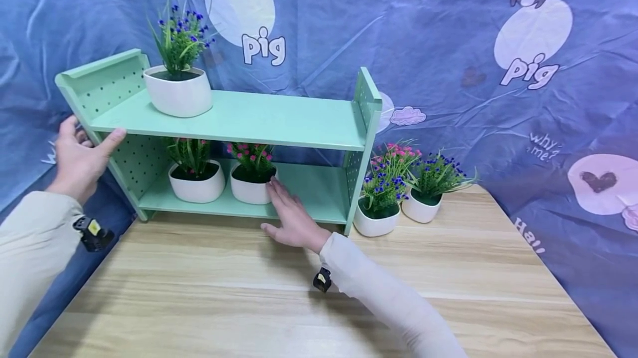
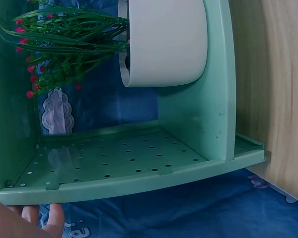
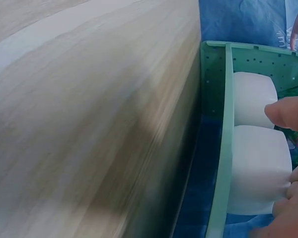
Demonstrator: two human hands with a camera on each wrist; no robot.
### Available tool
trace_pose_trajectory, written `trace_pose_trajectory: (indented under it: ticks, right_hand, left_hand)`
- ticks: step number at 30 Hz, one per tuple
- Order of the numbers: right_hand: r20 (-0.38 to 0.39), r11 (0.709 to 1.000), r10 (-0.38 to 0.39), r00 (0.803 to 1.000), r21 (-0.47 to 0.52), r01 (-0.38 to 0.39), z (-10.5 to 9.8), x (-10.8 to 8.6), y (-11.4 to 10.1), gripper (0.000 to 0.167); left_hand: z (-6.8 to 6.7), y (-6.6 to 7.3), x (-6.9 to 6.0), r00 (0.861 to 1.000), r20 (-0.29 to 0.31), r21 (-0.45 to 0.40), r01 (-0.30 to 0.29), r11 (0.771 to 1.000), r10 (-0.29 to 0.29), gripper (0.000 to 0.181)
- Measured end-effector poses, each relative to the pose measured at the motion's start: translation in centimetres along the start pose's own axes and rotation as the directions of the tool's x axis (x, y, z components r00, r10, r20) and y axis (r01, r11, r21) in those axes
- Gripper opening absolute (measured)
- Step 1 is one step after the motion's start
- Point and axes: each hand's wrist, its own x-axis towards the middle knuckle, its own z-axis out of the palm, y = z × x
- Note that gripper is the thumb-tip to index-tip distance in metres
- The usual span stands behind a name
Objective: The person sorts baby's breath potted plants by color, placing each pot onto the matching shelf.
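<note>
A light green two-tier shelf rack stands on the table. At its left side panel, my left hand grips the edge, thumb in front and fingers on the outer side. On the lower tier, the straight fingers of my right hand touch the right front of a white pot with pink flowers; the thumb is spread away. Beside it on the left sits another white pot with pink flowers, seen close in the left wrist view. A white pot with blue flowers rests on the upper tier.
Right of the rack, a white pot with blue flowers and another blue-flowered pot stand on the wooden table. Pink flowers show behind them. Blue printed cloth hangs behind the table.
</note>
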Motion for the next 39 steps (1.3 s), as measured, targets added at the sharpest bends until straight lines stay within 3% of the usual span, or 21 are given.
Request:
trace_pose_trajectory:
  ticks: [12,27,33,39]
  right_hand:
    - [0.049,1.0,-0.005,0.999,0.027,0.004,0.1,0.6,-0.1,0.09]
    - [0.046,0.999,-0.005,0.999,0.055,0.002,-0.8,0.4,-0.8,0.09]
    - [0.057,0.997,-0.034,0.998,0.066,0.03,-1.6,-0.6,-0.7,0.091]
    - [0.074,0.991,-0.049,0.996,0.131,0.039,-2.4,-2.8,-0.1,0.093]
  left_hand:
    - [0.2,0.1,0.0,1.0,0.006,-0.001,0.019,1.0,-0.019,0.073]
    - [0.1,0.2,-0.2,0.999,0.002,0.01,0.033,0.999,-0.033,0.074]
    - [0.2,0.2,-0.1,0.999,0.001,0.013,0.046,0.999,-0.046,0.074]
    - [0.1,0.2,-0.1,0.999,-0.001,0.015,0.048,0.999,-0.048,0.075]
